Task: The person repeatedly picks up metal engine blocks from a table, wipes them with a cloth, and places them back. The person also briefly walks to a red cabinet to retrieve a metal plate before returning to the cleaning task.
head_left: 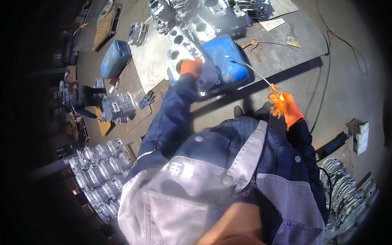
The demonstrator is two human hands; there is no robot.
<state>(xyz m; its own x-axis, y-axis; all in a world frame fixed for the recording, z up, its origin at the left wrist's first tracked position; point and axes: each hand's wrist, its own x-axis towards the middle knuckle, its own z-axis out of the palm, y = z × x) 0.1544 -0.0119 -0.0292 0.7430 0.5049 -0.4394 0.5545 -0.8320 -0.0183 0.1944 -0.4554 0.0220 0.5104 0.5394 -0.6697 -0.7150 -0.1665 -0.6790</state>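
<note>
My left hand [191,67], in an orange glove, grips a silvery cast engine block [175,53] with a row of round bores. The block leans on a blue plastic jerrycan [224,61] lying on the table. My right hand [288,108], also orange-gloved, is closed round the handle of what looks like an air blow gun [277,92]. Its long, thin, bent tube reaches left, with the tip over the jerrycan. The fingers partly cover the handle.
More castings [200,26] crowd the table's far side. A brush [292,38] and a rusty tool [252,44] lie on the right. Another blue jerrycan [116,59] stands left, near a bending person [87,98]. Stacked castings [102,175] fill the lower left; a hose [326,77] trails at right.
</note>
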